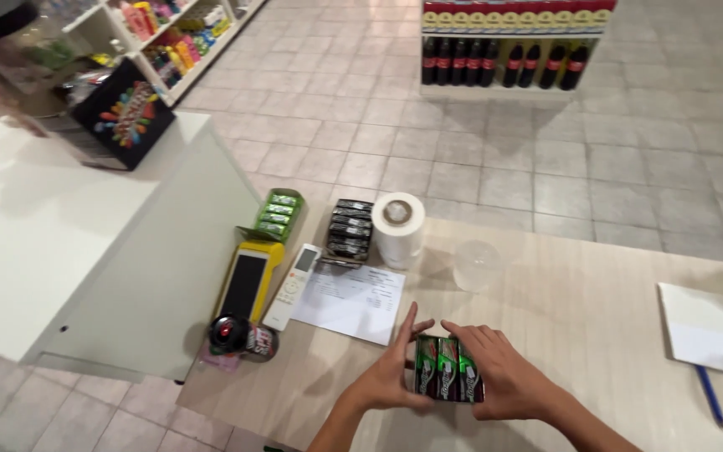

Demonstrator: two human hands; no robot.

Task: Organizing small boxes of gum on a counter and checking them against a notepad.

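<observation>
Both hands are clamped on the pack of gum sticks (448,369) near the desk's (579,310) front edge: left hand (391,377) on its left side, right hand (504,377) on its right. Its long axis points away toward the far edge.

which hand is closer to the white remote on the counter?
Left. The left hand is on the left side of the small dark-and-green packs, the side toward the white remote. The right hand holds their far side, farther from it.
</observation>
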